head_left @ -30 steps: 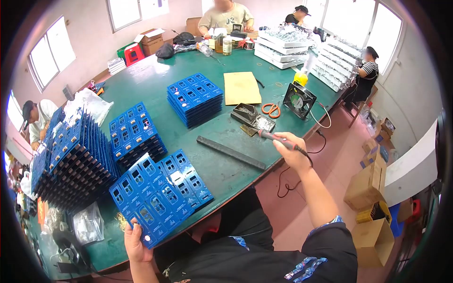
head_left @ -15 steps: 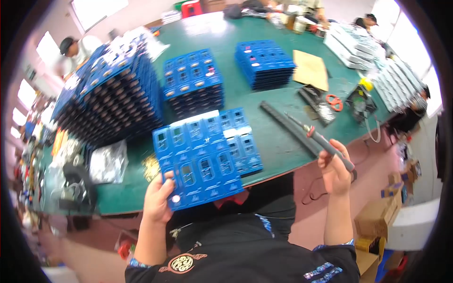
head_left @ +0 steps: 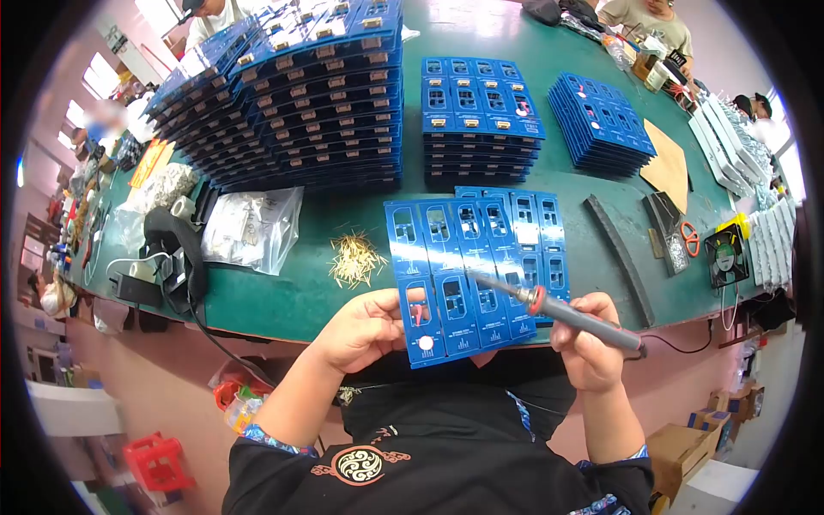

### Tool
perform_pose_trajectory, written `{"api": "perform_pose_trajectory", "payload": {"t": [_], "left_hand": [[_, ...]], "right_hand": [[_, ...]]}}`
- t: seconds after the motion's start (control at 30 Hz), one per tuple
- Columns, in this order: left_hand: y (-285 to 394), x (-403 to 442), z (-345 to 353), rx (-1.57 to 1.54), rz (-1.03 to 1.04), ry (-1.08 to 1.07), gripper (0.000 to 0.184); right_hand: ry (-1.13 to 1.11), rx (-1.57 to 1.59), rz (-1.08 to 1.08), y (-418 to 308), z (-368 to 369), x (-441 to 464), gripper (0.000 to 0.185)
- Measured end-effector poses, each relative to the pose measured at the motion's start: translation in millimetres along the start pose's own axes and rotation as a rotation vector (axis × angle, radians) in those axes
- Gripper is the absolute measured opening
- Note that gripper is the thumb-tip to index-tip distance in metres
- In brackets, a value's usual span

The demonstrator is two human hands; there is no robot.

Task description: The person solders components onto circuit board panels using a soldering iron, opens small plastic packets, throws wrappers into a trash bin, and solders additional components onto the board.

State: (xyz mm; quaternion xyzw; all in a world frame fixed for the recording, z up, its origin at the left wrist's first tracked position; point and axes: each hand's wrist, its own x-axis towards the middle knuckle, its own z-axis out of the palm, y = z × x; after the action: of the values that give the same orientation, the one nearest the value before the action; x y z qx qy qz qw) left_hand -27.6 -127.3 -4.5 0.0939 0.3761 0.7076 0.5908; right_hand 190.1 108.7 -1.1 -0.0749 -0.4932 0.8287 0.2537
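My left hand (head_left: 365, 330) grips the lower left edge of a blue circuit board panel (head_left: 455, 300), which is held tilted near the table's front edge. A second blue panel (head_left: 549, 227) lies behind it, partly covered. In my right hand (head_left: 592, 348) is a soldering iron (head_left: 584, 322) with a dark grey handle; its tip points left and lies over the panel in this view. Whether the tip touches the board I cannot tell. Thin gold-coloured pins (head_left: 354, 259) lie in a loose pile left of the panel.
Tall stacks of blue panels (head_left: 318, 112) stand at the back left, with smaller stacks (head_left: 481, 120) (head_left: 601, 124) to their right. A dark bar (head_left: 618, 257), orange scissors (head_left: 689, 239) and a fan (head_left: 726, 256) are on the right. A plastic bag (head_left: 253, 227) lies left. Other people sit around the table.
The view has swung left. My right hand has brought the soldering iron from the right side of the table over to the panel, which my left hand still holds.
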Motion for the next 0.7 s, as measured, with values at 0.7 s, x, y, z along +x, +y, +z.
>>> {"api": "perform_pose_trajectory", "payload": {"t": [0.7], "left_hand": [[-6.8,15.0,1.9,0.664,0.315,0.170,0.007]], "right_hand": [[0.062,-0.028,0.018,25.2,20.5,20.9,0.023]]}}
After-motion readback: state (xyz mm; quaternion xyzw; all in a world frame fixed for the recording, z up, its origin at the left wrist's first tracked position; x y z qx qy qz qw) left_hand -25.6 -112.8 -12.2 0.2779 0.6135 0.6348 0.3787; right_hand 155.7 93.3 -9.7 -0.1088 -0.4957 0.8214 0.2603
